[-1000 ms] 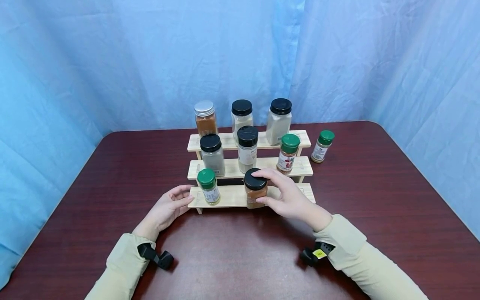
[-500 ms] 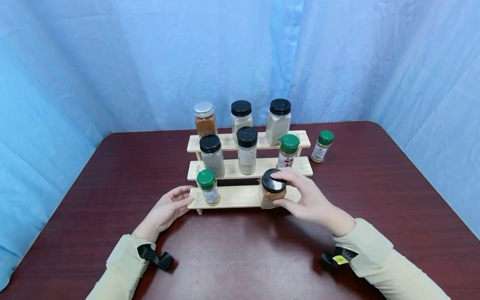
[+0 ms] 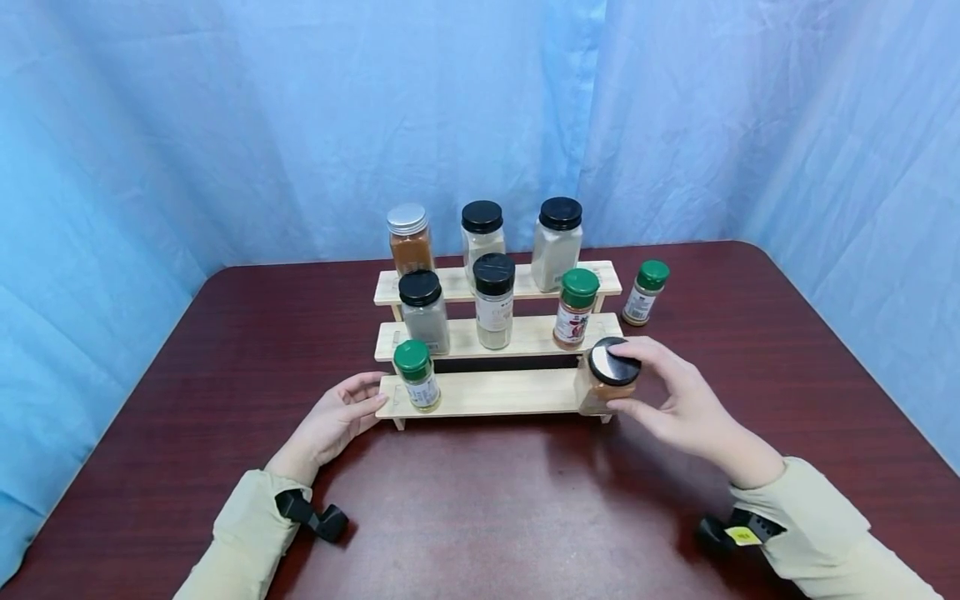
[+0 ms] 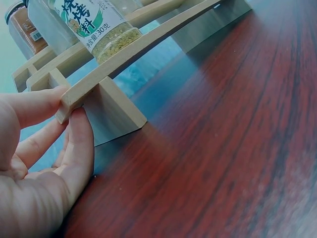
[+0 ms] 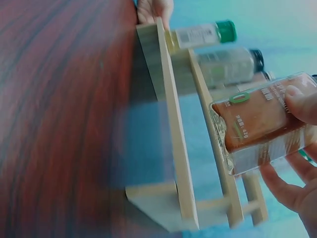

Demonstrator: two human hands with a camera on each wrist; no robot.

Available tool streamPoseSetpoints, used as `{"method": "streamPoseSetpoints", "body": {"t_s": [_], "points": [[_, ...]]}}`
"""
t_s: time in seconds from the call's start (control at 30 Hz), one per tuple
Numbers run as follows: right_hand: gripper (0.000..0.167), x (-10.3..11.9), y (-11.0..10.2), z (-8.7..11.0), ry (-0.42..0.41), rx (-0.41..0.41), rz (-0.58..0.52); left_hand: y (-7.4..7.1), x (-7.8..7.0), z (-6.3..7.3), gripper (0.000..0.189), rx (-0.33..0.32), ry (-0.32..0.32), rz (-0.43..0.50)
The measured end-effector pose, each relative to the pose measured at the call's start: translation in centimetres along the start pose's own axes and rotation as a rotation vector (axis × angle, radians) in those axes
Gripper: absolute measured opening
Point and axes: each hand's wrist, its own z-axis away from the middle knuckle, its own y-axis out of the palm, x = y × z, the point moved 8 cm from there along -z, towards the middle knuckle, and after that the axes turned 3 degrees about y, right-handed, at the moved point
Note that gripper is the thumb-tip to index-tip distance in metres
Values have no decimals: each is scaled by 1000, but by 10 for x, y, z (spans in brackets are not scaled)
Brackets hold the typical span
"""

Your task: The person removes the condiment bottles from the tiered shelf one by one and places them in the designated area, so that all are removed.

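Note:
My right hand [image 3: 678,408] grips a spice jar [image 3: 598,392] of brown powder with a black lid, thumb and fingers round its sides. In the right wrist view the jar's base [image 5: 223,144] is apart from the bottom shelf, near its right end. My left hand [image 3: 333,425] pinches the left end of that bottom shelf [image 3: 502,392] of a three-tier wooden rack, thumb above and a finger below in the left wrist view. Close to this hand, a green-capped spice bottle [image 3: 417,379] stands on the bottom shelf.
The middle tier bears two black-capped jars [image 3: 426,317] and a green-capped bottle [image 3: 573,312]. On the top tier are a silver-lidded jar [image 3: 411,246] and two black-lidded jars [image 3: 557,250]. Another green-capped bottle [image 3: 641,300] stands on the dark red table [image 3: 480,517], right of the rack.
My right hand has carried the brown-powder jar rightward along the bottom shelf, from its middle to its right end, and the jar now leans more. The left hand stays at the shelf's left end.

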Motion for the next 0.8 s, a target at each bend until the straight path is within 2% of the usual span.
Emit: {"method": "streamPoseSetpoints", "body": {"t_s": [0.13, 0.17, 0.4, 0.5, 0.8], "points": [[75, -6, -15, 5, 59, -37, 92, 0, -1, 0, 25, -6, 2, 2], [77, -8, -19, 7, 75, -45, 108, 1, -2, 1, 25, -6, 1, 3], [75, -31, -38, 22, 220, -96, 146, -1, 1, 0, 28, -19, -19, 2], [75, -41, -45, 27, 282, -92, 178, -1, 0, 0, 28, -13, -15, 2], [69, -72, -58, 35, 387, -45, 251, 1, -1, -2, 27, 4, 7, 22]]}}
